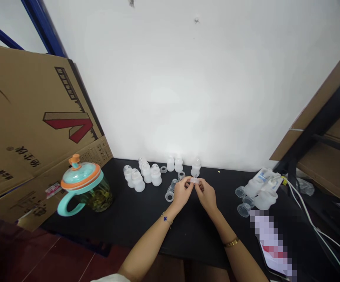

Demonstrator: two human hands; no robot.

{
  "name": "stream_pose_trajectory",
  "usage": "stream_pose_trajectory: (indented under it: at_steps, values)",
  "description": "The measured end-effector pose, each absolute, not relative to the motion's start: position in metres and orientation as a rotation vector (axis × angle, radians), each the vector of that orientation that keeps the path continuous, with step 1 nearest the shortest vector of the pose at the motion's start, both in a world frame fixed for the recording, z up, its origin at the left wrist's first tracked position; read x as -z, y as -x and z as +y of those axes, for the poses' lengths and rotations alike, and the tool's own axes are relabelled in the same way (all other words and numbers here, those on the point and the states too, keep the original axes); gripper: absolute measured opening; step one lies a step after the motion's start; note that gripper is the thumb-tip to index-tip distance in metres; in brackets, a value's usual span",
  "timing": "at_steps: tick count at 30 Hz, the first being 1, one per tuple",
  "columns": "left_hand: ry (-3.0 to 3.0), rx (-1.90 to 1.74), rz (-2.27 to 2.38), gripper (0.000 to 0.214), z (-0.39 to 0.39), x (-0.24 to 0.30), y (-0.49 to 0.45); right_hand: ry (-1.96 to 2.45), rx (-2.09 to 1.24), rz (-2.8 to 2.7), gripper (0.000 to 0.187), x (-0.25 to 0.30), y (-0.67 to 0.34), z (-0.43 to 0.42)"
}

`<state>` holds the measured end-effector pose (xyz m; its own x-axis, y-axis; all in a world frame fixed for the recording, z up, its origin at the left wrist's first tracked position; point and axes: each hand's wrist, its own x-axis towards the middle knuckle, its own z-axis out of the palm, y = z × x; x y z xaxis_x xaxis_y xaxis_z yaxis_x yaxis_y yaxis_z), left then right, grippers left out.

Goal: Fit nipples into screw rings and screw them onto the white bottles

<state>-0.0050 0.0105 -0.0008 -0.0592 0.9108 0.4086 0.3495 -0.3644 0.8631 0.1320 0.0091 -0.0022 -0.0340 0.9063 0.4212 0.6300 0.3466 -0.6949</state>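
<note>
My left hand and my right hand meet over the black table, fingertips closed from both sides on a translucent baby bottle collar ring. Something small and pointed, perhaps a nipple, rises from the ring, too small to tell. Just behind it stands a white baby bottle. Left of my left hand lie loose collar rings, among them a near ring and a far one. Two bottles stand by the wall, and a group of several bottles with clear tops is farther left.
A teal and orange lidded jug stands at the left beside a large cardboard box. On the right are clear domed caps, white bottle bodies, a white cable and a phone. A white wall closes the back.
</note>
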Motion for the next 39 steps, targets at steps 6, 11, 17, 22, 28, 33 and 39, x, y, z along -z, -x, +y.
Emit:
stream_pose_trajectory:
  at_steps: [6,11,17,22,28,33,39]
  values:
    - [-1.720,-1.402,1.339,0.020,0.0122,0.0044,0.0049,1.365,-0.402,-1.754,0.027,0.0036,-0.1325,0.0098]
    - [-1.694,-1.405,1.330,0.017,0.0113,0.0028,0.0049,1.370,-0.401,-1.760,0.026,0.0021,-0.1324,0.0087]
    - [-1.676,-1.395,1.305,0.015,0.0090,0.0020,0.0044,1.391,-0.431,-1.755,0.026,-0.0012,-0.1318,0.0071]
    - [-1.674,-1.376,1.282,0.019,0.0072,0.0008,0.0042,1.397,-0.429,-1.751,0.027,0.0005,-0.1323,0.0082]
    - [-1.663,-1.353,1.245,0.022,0.0070,0.0014,0.0038,1.380,-0.452,-1.740,0.027,0.0031,-0.1334,0.0097]
    - [-1.639,-1.328,1.204,0.024,0.0071,0.0015,0.0031,1.371,-0.440,-1.739,0.027,0.0023,-0.1342,0.0101]
    - [-1.652,-1.299,1.209,0.027,0.0071,0.0006,0.0041,1.373,-0.398,-1.741,0.028,0.0033,-0.1348,0.0119]
